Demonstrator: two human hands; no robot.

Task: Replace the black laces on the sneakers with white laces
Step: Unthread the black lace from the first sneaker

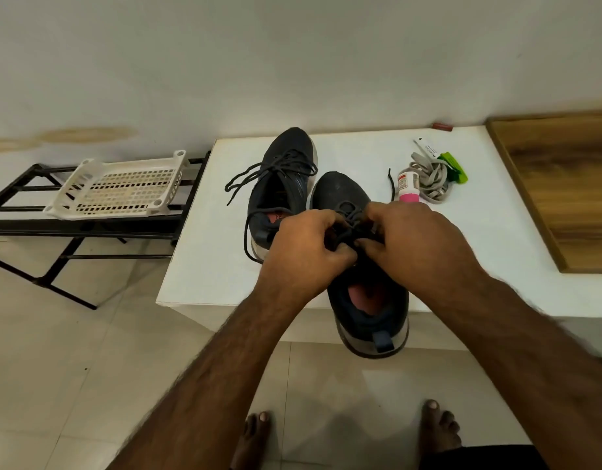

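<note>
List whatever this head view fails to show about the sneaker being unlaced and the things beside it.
- Near sneaker: the left hand and right hand cover its eyelets and most of its black lace.
- Bottle: label print too small to read.
- Bundle of pale laces: count unclear; coiled together, partly behind the bottle.
- Wooden board: cut off by the right edge.

You have 2 sneakers on the worktop (204, 266). The near sneaker (367, 313) hangs its heel over the front edge. The far sneaker (282, 184) sits behind it, to the left. Your hands (360, 245) meet over the near one. To the right lie a bottle (409, 185) and a lace bundle (432, 179), touching. A rack (55, 228) stands left of the worktop, with a basket (119, 188) on it.
</note>
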